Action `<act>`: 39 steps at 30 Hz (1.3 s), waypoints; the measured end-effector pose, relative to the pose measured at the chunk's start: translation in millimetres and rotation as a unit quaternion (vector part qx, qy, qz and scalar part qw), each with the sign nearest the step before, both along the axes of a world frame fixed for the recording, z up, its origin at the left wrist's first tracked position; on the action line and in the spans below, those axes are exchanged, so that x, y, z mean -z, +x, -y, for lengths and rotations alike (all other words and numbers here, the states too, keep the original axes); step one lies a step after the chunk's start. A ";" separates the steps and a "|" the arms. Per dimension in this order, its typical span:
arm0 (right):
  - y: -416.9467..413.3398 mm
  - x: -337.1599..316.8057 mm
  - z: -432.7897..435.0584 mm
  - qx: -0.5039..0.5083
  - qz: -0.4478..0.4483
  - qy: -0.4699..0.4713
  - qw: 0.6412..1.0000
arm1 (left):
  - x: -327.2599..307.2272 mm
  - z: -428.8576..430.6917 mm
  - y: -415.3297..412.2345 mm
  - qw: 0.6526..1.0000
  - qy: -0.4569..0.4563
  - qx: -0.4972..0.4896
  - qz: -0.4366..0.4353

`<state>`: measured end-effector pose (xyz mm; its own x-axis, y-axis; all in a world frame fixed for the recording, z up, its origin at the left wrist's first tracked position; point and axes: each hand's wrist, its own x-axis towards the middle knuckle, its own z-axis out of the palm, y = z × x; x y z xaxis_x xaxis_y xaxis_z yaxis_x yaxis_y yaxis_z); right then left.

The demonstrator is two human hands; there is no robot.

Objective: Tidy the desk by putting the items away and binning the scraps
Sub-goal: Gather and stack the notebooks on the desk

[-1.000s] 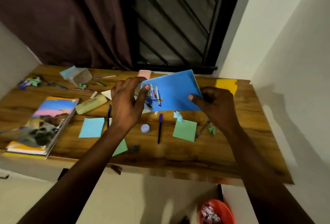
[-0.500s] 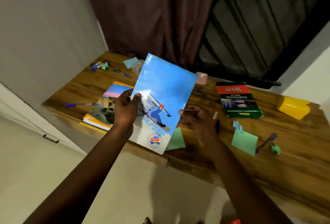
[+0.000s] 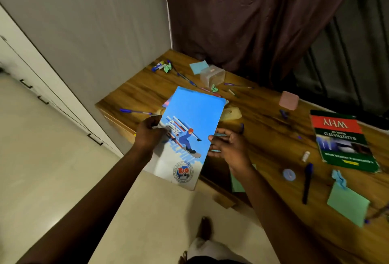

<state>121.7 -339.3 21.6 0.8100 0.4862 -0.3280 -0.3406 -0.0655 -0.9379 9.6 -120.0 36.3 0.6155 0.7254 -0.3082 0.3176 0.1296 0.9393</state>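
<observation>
One wooden desk (image 3: 267,141) is filling the right of the view, its right end being cut off by the frame. A blue notebook (image 3: 195,114) with a skier on its cover is hanging tilted over the desk's left front corner, hiding all but a sliver of another book beneath. A green book (image 3: 341,139) is lying flat well to the right. The left hand (image 3: 149,135) is gripping the notebook's left edge, thumb on the cover. The right hand (image 3: 228,148) is hovering at its right edge, fingers loosely spread; whether the tips are touching is unclear. A green sticky note (image 3: 347,204), a clear container (image 3: 212,75) and a dark pen (image 3: 307,181) are lying scattered.
</observation>
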 end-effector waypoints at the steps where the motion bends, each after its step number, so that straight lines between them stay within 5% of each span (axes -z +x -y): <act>1: 3.9 2.1 -7.9 0.002 -0.002 -0.001 1.000 | 3.0 -8.9 4.3 1.000 0.007 0.003 -0.009; 17: 41.6 38.8 -101.1 0.027 -0.032 -0.021 0.999 | 27.0 -107.3 67.7 0.960 0.211 0.131 -0.130; 39: 29.1 64.5 -140.5 0.125 0.183 -0.273 0.936 | 62.4 -172.6 114.6 0.850 0.343 0.360 -0.176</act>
<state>150.8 -198.8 -42.9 0.9827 0.1078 -0.1506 -0.0711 -0.5309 -0.8444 124.2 52.6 -26.1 0.9333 0.2832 -0.2209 0.3589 -0.7573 0.5457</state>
